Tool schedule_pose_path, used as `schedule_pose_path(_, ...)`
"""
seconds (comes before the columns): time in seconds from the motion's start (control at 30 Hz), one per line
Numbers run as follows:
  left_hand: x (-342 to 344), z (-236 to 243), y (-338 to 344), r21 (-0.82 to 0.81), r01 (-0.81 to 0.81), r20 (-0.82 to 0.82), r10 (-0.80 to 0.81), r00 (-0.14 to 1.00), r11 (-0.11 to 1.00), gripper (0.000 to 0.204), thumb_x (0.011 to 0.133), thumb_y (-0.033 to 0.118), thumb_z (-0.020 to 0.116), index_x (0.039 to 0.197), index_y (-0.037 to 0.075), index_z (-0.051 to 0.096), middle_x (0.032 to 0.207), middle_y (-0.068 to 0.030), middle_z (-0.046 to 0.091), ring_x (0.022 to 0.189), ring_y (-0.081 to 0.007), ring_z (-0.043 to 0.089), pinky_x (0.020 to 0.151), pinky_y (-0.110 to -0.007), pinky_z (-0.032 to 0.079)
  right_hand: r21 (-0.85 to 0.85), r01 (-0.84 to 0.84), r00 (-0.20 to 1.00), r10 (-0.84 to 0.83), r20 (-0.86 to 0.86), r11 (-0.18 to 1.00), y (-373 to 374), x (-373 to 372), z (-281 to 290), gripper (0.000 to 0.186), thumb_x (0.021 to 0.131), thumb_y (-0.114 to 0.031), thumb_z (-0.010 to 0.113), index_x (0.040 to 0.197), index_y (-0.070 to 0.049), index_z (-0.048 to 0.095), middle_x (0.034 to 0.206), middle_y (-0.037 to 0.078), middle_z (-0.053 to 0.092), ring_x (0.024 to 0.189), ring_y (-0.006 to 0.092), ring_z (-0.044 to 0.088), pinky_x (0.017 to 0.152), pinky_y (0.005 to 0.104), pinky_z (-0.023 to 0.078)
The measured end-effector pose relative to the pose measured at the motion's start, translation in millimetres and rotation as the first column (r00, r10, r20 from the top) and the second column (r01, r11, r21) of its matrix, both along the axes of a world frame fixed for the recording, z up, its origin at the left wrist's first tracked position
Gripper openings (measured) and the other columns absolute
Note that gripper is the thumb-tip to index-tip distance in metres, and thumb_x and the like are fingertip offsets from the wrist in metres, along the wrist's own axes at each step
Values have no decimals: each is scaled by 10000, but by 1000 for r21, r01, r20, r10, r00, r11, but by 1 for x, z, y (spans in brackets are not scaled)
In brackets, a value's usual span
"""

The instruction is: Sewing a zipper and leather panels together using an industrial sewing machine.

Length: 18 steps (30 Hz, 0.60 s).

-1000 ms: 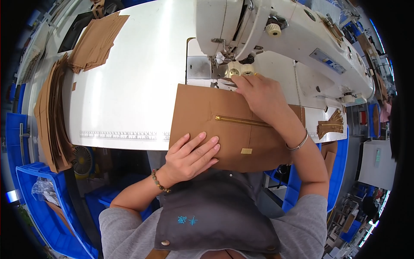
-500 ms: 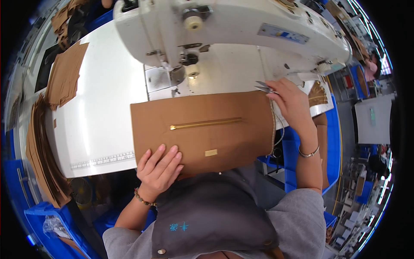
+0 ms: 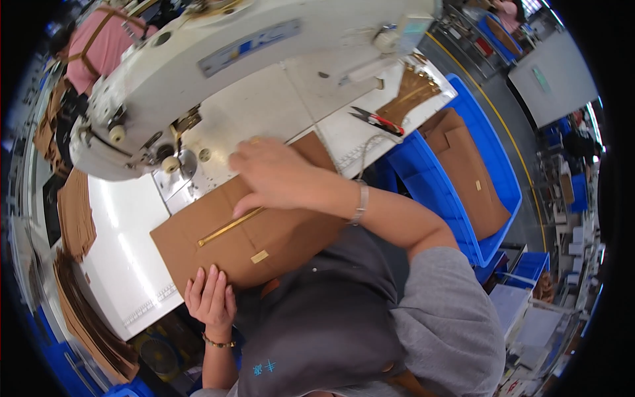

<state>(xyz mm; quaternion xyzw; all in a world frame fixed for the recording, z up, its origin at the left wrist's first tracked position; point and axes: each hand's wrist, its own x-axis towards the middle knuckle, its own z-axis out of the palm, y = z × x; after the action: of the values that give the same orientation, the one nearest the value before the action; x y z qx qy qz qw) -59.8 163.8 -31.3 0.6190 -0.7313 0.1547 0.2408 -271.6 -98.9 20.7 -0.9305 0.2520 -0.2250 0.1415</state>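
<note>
A brown fabric panel (image 3: 291,228) lies tilted on the white table, its near edge overhanging toward my apron. It has a gold zipper (image 3: 228,228) and a small gold label (image 3: 259,256). My left hand (image 3: 211,299) rests with flat, extended fingers on the panel's near left corner; its thumb is hidden. Over the panel's far side is my right hand (image 3: 278,175), slightly blurred, thumb spread from the fingers, with nothing visible in it. Thread snips with a red handle (image 3: 377,121) lie on the table beyond the panel's right end.
A white sewing machine (image 3: 152,92) stands over the table's far side. Brown pieces are stacked (image 3: 76,215) on the left, and more hang (image 3: 92,317) off that edge. At right, a blue bin (image 3: 430,172) holds brown panels. A co-worker in pink (image 3: 109,43) is at far left.
My right hand has let go of the snips, now on the table, and moved left over the panel. The view has swung right, and the panel appears more tilted.
</note>
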Motion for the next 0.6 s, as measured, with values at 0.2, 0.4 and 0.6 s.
schedule_pose_path(0.2,9,3,24,7,7,-28,-7,1000,1000,272,1026,141,594,1211,-2,734,1322,-183,710,1298,-393,620,1159,-553,400,170,-151,986,162,-49,974,30,37,26,428,808,-420,834,1006,-80,666,992,106,678,872,347,711,721,457,568)
schedule_pose_path(0.4,24,12,19,-397,-104,-22,103,994,912,414,1102,251,485,1403,-24,558,1494,-311,517,1406,-489,488,1183,-665,347,265,-8,787,-157,597,964,47,-96,85,184,913,-260,783,937,-100,695,921,71,645,826,298,653,720,404,517)
schedule_pose_path(0.6,28,11,-16,-400,-90,-11,93,996,912,442,1104,268,478,1431,-21,546,1494,-299,518,1420,-466,494,1187,-656,352,140,612,442,-484,755,778,58,-335,139,234,1067,-247,653,1053,-21,708,978,-40,695,864,26,587,764,213,484)
